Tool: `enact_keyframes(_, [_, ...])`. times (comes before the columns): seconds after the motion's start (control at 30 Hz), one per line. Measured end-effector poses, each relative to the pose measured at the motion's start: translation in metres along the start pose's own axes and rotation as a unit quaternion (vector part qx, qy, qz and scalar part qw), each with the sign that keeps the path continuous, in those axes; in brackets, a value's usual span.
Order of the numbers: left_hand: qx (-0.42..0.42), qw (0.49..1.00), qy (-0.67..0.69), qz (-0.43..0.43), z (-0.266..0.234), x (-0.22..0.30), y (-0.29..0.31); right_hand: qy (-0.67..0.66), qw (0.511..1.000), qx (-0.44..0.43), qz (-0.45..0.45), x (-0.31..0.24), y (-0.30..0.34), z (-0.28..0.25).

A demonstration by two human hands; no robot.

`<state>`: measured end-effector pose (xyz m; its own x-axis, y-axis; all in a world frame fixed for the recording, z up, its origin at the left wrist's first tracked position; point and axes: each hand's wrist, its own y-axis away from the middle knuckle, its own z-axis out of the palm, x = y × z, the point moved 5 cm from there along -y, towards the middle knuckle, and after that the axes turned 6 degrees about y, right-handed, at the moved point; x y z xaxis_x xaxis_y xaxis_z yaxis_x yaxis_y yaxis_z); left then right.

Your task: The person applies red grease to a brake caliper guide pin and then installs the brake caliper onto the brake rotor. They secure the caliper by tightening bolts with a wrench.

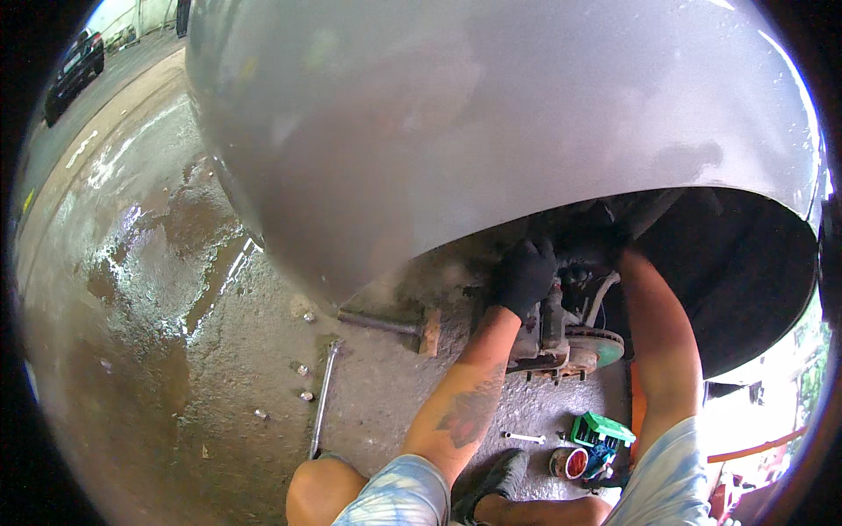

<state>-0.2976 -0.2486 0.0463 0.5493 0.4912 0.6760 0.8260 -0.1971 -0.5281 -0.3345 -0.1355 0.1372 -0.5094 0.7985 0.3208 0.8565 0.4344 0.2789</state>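
Note:
Both my hands, in dark gloves, reach under the grey car fender (368, 131) into the dark wheel arch. My left hand (524, 276) is closed beside the upper part of the suspension strut (553, 320); what its fingers grip is hidden. Deeper in shadow, my right hand (596, 247) sits close to the left one, near a bent hose or cable (602, 296), and its fingers cannot be made out. Below them the brake disc (605, 348) shows, bare of a wheel, with its studs pointing down toward me.
On the wet concrete lie a hammer (429, 331), a long-handled wrench (324, 399), several wheel nuts (306, 396) and a small combination spanner (524, 437). Near my foot are a green tool case (602, 430) and an open can (570, 463). An orange object (638, 403) stands beside my right forearm.

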Motion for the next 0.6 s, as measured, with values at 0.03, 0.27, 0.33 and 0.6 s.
enact_keyframes(0.03, [0.017, 1.000, 0.021, -0.001, 0.008, -0.002, 0.000, 0.000, 1.000, -0.004, 0.002, 0.000, 0.004, -0.003])
enact_keyframes(0.27, [0.069, 0.990, 0.118, -0.044, 0.019, 0.001, -0.006, 0.000, 1.000, -0.012, 0.014, 0.012, 0.014, -0.002])
enact_keyframes(0.33, [0.048, 0.984, 0.141, -0.096, 0.014, -0.007, -0.008, -0.001, 1.000, -0.006, 0.007, 0.007, 0.003, 0.004])
enact_keyframes(0.6, [0.046, 0.999, -0.016, -0.002, 0.033, -0.020, -0.006, 0.000, 1.000, 0.010, 0.003, -0.003, -0.003, 0.001])
